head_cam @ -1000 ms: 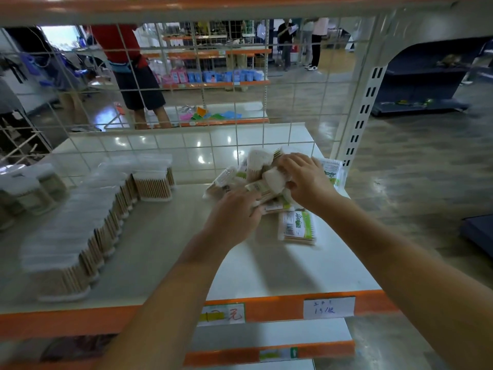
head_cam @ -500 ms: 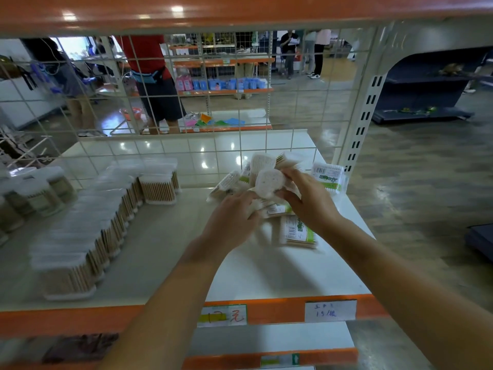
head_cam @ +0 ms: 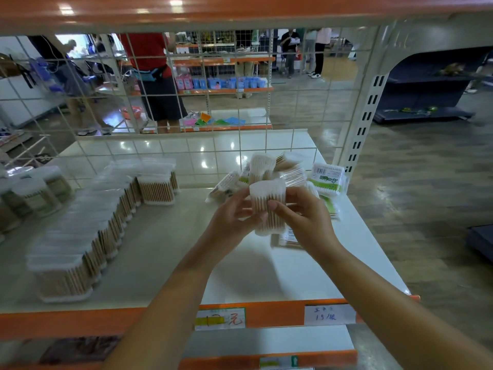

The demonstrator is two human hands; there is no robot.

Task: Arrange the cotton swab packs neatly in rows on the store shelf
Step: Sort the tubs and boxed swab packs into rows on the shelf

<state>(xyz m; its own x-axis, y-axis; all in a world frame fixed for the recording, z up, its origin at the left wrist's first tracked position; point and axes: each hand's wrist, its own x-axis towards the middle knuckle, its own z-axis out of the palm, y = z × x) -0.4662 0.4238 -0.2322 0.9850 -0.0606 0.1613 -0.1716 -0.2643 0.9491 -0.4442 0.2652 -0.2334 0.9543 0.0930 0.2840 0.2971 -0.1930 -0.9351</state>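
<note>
Now | one cotton swab pack [head_cam: 267, 206] is held upright above the shelf [head_cam: 288, 271] | gripped by left hand [head_cam: 231, 222] fingers and right hand [head_cam: 306, 220] fingers | loose pile [head_cam: 290, 172] behind | neat rows [head_cam: 88, 231] stand left.

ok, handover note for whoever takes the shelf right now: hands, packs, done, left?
Left hand and right hand: both grip one swab pack, upright, above the shelf.
Loose pile: unsorted packs at the back right, against the grid; one green-label pack leans at its right edge.
Done: a row stands on the left, front to back.
Left: set the held pack in line, probably beside that row, then clear the pile the same way.
</note>
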